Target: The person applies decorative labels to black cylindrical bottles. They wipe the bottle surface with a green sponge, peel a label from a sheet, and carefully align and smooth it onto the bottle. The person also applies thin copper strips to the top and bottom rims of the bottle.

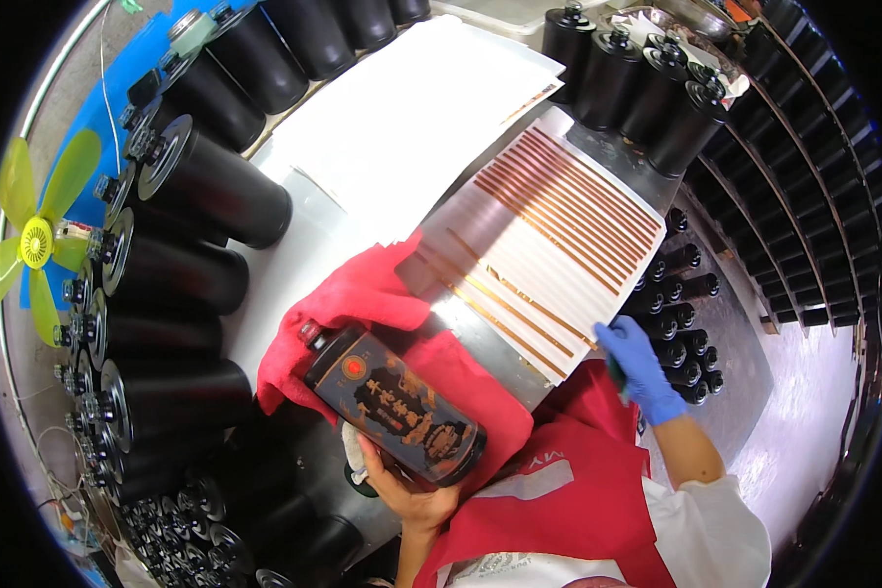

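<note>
A black bottle (397, 407) with a gold-and-brown decorated face lies tilted on a red cloth (363, 284), its neck toward the upper left. My bare left hand (412, 498) grips its lower side near the base. A white wrapped piece (353, 449) shows beside that thumb. My right hand (647, 367), in a blue glove, is at the near right corner of a white sheet (568, 240) bearing rows of gold strips. Its fingertips are pinched at the end of one gold strip (534, 302). A dark green thing shows partly under that hand, its kind hidden.
Black bottles (181, 397) line the left side, and several more (612, 78) stand at the far right of the metal table. White paper sheets (402, 108) lie at the back. A yellow-green fan (35, 242) is at far left. Racks of dark items (804, 147) stand on the right.
</note>
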`<control>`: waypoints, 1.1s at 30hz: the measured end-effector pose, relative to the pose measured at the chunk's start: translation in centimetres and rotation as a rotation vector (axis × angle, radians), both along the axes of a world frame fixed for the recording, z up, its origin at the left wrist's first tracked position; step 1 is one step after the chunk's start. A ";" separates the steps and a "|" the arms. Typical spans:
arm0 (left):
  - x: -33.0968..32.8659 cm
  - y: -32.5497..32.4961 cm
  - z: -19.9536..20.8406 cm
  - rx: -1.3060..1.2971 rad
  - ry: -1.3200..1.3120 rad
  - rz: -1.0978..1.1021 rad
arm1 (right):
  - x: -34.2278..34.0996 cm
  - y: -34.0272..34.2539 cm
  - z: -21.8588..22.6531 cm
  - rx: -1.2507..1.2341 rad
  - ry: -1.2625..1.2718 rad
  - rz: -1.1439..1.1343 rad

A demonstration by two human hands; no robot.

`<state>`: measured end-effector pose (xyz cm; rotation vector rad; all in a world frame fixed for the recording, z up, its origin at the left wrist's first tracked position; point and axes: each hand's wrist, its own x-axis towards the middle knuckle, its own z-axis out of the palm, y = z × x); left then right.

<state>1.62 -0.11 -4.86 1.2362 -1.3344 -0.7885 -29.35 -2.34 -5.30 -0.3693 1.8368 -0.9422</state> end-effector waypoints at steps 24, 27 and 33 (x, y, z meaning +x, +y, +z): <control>1.0 -3.8 11.7 -0.250 -0.189 -0.225 | 3.2 -6.0 17.9 -0.068 -0.736 0.532; -0.2 -5.6 12.9 -0.162 -0.005 -0.421 | 6.1 -8.0 21.0 -0.163 -0.603 0.991; 1.3 -8.2 13.9 0.318 0.476 -0.946 | 9.7 -11.7 24.3 -0.266 -0.373 1.085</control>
